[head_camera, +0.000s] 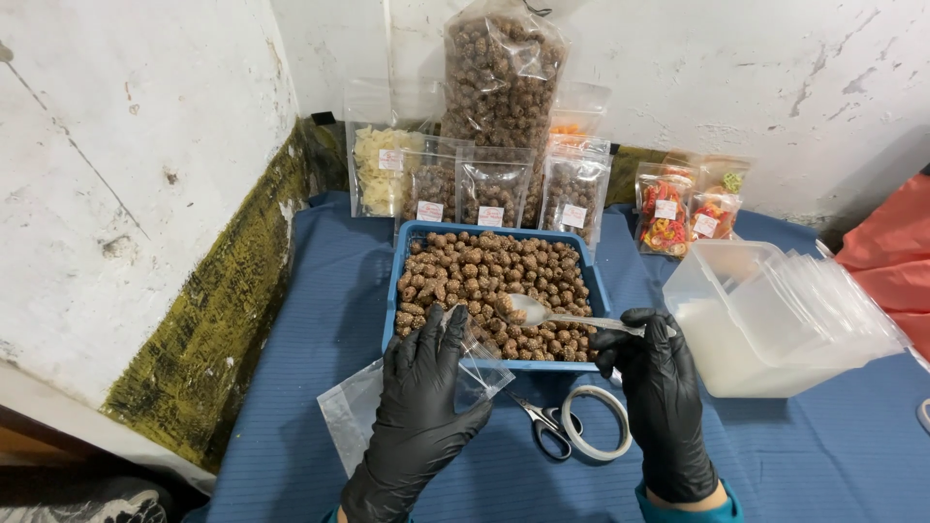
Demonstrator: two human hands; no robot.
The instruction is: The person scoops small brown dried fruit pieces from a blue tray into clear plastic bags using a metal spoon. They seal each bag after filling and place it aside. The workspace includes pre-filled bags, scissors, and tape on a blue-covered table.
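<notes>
Whitewashed, scuffed walls meet in a corner behind a worktop (775, 455) covered in blue ribbed cloth. At its middle sits a blue tray (599, 291) filled with brown sesame-coated snack balls (484, 276), and everything else lies around that tray. Behind it, against the wall, stands a tall clear bag of the same balls (502, 73), with a row of smaller sealed packets (494, 189) in front of it, and packets of red and orange snacks (668, 218) off to the tray's right rear. To the right of the tray lies a translucent plastic tub (736, 329) stacked with clear pouches. The left hand (421, 407), in a black glove, is at the tray's front edge, fingers spread around an empty clear pouch (475, 373) that it holds open. The right hand (664, 387), also gloved, pinches the handle of a metal spoon (542, 312) whose bowl rests on the balls inside the tray. Just in front of the tray, between the hands, lie a roll of tape (596, 421) and small scissors (547, 426).
</notes>
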